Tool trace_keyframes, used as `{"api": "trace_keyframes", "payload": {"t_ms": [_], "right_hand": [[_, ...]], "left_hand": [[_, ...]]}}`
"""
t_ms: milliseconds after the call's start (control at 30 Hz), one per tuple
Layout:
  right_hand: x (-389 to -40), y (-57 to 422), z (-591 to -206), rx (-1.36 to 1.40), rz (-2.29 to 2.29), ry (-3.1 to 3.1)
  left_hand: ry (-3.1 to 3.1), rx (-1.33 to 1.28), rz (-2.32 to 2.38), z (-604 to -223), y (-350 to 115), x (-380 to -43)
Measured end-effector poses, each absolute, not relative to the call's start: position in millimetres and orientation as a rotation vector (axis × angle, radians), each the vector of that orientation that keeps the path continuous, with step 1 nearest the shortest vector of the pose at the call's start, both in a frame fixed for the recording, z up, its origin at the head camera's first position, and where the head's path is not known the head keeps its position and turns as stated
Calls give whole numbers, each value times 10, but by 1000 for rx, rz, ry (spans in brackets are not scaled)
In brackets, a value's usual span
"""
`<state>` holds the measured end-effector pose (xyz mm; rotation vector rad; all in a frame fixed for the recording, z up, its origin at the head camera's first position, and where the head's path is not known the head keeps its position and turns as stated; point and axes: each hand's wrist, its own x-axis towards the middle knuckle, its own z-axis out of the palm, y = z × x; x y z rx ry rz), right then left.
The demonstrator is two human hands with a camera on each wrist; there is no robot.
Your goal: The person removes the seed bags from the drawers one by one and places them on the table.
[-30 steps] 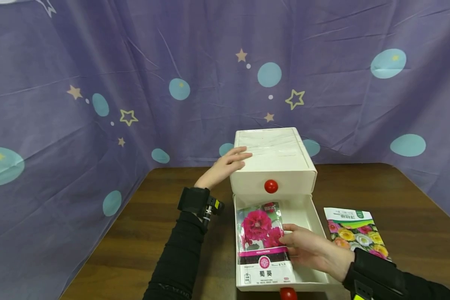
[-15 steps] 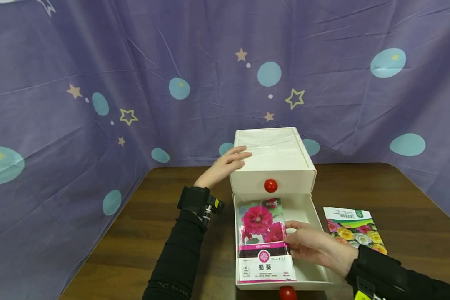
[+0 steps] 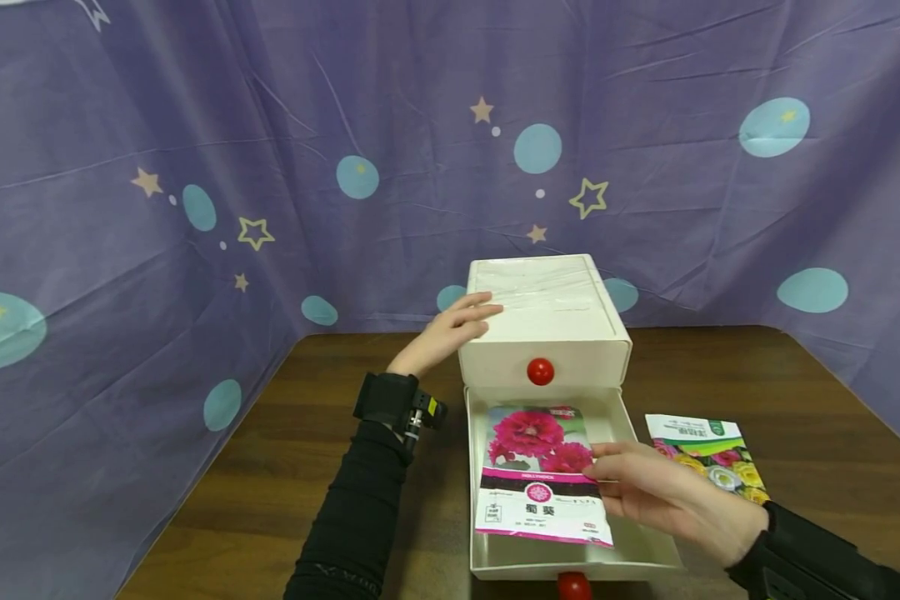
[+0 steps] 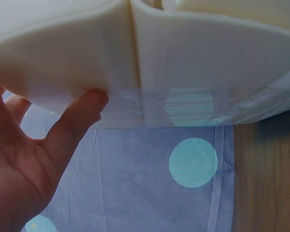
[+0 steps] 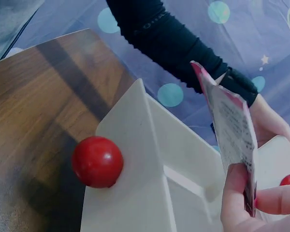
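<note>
So the biggest thing around is the purple patterned cloth [image 3: 420, 100], hung behind and to the side, probably just a plain backdrop to the work. In front of it there's the brown wooden table [image 3: 795, 375], carrying everything else.

Next size down: the white drawer unit [image 3: 543, 300], two levels, set facing the person, which I guess keeps both fronts within easy reach. Its lower drawer [image 3: 607, 423] is pulled well out, so there's plenty of room to work inside it from above.

The left hand [image 3: 450, 332] lies over the unit's top left edge, fingers fairly straight, and in the left wrist view the thumb touches the side wall. It isn't gripping anything small; most likely it's steadying the unit. The right hand [image 3: 663, 496] pinches the hollyhock packet [image 3: 537, 475] by its right edge, thumb on one face and fingers on the other. Edge grip makes sense, since it leaves the printed front uncovered. The packet is tilted over the lower drawer, near end raised; can't tell if the far end touches the bottom.

The other flower packet [image 3: 708, 454] lies on the table to the right, partly behind the right wrist.

Smallest are the red knobs: upper knob [image 3: 541, 372] and lower knob [image 3: 574, 586], centred on their fronts, presumably for an even pull.
</note>
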<state>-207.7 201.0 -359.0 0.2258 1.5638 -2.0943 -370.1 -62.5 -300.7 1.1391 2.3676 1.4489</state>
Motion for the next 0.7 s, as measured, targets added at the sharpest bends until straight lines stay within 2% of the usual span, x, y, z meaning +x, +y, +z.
{"api": "trace_keyframes", "payload": {"t_ms": [500,700], "right_hand": [[-1724,2247,-3434,79,-2032,1431],[-1623,2355,-3440,-164,-2001,1480]], "left_hand": [[2384,1128,1441,-3019,-629,-3705],[2360,1115,1463,-3022,-641,-3688]]}}
